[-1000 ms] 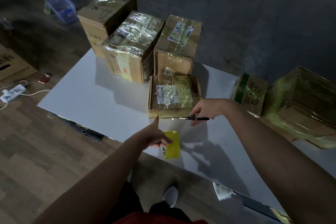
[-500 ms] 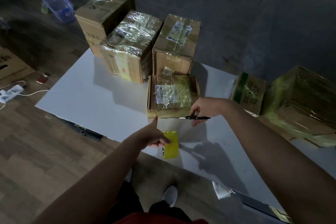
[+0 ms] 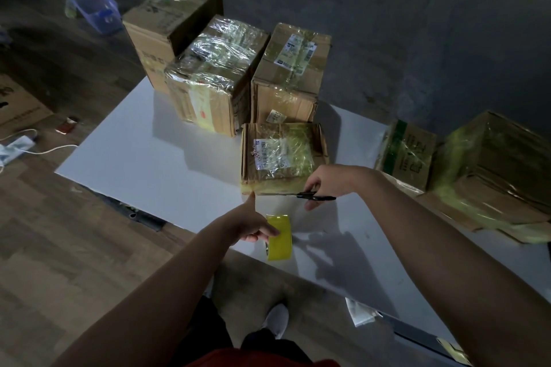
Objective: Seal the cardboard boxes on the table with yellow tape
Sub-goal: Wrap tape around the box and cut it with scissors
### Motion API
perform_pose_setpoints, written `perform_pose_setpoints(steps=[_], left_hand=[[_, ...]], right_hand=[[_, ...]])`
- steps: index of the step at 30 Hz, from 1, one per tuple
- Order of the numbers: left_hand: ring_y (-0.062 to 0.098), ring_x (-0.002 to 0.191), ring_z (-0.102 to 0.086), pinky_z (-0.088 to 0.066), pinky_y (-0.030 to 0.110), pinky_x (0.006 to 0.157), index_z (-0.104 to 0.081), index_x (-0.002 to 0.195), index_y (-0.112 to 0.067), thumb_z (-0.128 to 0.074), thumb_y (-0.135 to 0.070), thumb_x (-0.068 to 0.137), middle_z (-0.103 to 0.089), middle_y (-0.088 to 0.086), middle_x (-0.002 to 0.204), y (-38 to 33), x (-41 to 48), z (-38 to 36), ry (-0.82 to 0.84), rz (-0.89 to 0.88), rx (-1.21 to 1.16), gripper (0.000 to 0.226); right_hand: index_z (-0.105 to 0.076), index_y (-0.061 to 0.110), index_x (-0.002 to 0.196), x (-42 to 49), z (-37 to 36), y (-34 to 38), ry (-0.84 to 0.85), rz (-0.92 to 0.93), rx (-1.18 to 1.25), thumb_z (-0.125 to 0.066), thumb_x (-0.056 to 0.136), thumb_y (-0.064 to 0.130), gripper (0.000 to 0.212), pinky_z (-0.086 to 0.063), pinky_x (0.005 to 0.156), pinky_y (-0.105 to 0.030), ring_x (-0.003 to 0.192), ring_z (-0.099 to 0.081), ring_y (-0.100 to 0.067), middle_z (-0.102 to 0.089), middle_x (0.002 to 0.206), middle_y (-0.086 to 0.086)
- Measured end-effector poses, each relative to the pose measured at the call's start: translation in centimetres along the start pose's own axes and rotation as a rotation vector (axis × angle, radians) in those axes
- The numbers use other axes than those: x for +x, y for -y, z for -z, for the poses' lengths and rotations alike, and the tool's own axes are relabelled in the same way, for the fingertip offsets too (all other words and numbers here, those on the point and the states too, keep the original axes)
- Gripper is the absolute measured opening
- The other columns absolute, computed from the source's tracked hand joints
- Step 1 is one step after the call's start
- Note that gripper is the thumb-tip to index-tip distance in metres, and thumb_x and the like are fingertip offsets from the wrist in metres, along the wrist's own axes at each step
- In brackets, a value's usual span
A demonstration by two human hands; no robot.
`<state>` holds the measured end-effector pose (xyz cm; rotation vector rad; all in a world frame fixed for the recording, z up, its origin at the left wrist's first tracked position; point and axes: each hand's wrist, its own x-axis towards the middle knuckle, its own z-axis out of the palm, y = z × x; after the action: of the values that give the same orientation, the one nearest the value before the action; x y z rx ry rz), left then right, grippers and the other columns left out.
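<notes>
A person is working at the near edge of a flat box (image 3: 283,155), already wrapped in glossy yellowish film, on a white tabletop (image 3: 149,164). The left hand (image 3: 253,226) is gripping the yellow tape roll (image 3: 278,237) just in front of the box, its forefinger stretching out to the box's near-left corner. The right hand (image 3: 325,185), at the box's near-right corner, is holding black scissors (image 3: 310,196), the blades lying along the box's lower front edge; whether they are parted cannot be told.

The risk appears to be in the cut. The blades are pointing toward the outstretched forefinger, so a hurried snip could be nicking it. If the strip between roll and box is going slack, it could be folding onto itself or lifting off the cardboard, and the dim light is making the thin film hard to follow.

Behind the box three taller boxes (image 3: 214,74) are standing close together, one touching its back edge, leaving little room to push it away. To its right, well apart, two more wrapped boxes (image 3: 501,170) are sitting at the tabletop's edge. Far beyond to the left, a blue plastic bin (image 3: 95,12) and a white power strip (image 3: 18,146) are lying on the wooden floor.
</notes>
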<state>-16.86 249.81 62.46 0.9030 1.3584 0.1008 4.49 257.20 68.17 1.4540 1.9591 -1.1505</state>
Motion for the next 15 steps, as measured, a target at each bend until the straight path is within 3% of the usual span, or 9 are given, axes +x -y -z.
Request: perform_pose_setpoints(steps=[5, 11, 15], left_hand=[[0.005, 0.047, -0.061, -0.046, 0.018, 0.046, 0.018, 0.152, -0.021, -0.077, 0.001, 0.076, -0.070, 0.015, 0.088, -0.15, -0.17, -0.08, 0.009, -0.009, 0.021, 0.124], [0.005, 0.045, -0.060, -0.045, 0.019, 0.045, 0.020, 0.151, -0.021, -0.078, 0.002, 0.075, -0.070, 0.015, 0.088, -0.13, -0.18, -0.09, 0.012, -0.007, 0.028, 0.125], [0.004, 0.042, -0.058, -0.044, 0.019, 0.045, 0.021, 0.150, -0.020, -0.078, 0.001, 0.076, -0.070, 0.018, 0.092, -0.05, -0.27, -0.02, 0.012, -0.004, 0.039, 0.125]], right_hand=[[-0.073, 0.028, 0.103, 0.08, 0.14, 0.05, -0.001, -0.001, 0.015, -0.078, 0.072, 0.053, 0.041, -0.046, 0.070, -0.022, 0.091, -0.063, -0.014, -0.071, 0.100, 0.004], [-0.072, 0.025, 0.099, 0.17, 0.44, 0.27, 0.007, -0.005, 0.004, -0.080, 0.070, 0.050, 0.039, -0.038, 0.053, -0.015, 0.070, -0.057, -0.008, -0.071, 0.092, -0.001], [-0.071, 0.021, 0.095, 0.34, 0.75, 0.34, 0.016, -0.009, -0.012, -0.083, 0.071, 0.042, 0.035, -0.037, 0.045, -0.012, 0.057, -0.055, -0.006, -0.066, 0.067, 0.008]])
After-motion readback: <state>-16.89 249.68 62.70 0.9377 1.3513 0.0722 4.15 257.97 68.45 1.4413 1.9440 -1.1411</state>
